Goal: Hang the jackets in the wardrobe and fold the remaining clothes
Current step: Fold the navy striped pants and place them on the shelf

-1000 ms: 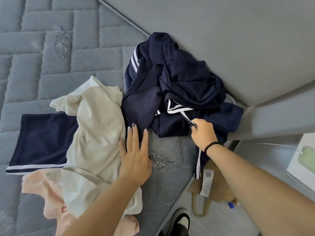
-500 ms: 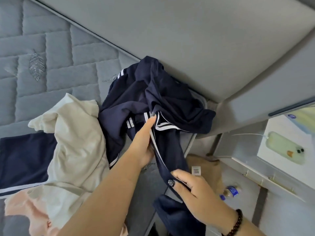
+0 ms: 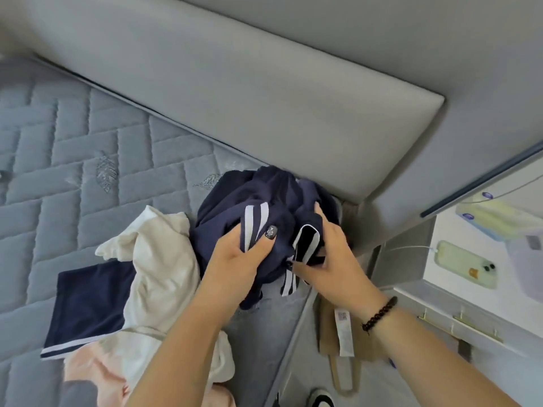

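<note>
A crumpled navy jacket with white stripes (image 3: 235,201) lies bunched at the bed's corner by the headboard. My left hand (image 3: 235,259) grips its striped fabric, thumb on top. Just to the right, my right hand (image 3: 332,259) grips another white-edged fold of the same jacket. A cream garment (image 3: 164,265) is heaped to the left. Beside it lies a flat navy piece with a white stripe (image 3: 88,301), and a pale pink garment (image 3: 85,374) sits at the bottom left.
The clothes rest on a grey quilted mattress (image 3: 73,136) against a grey padded headboard (image 3: 264,83). A white bedside table (image 3: 499,259) at right holds a charging phone (image 3: 465,264). A tan bag (image 3: 346,333) and a shoe (image 3: 321,399) lie on the floor.
Both hands have come together on the navy jacket and gathered it into a tighter bunch. The view has swung up toward the headboard.
</note>
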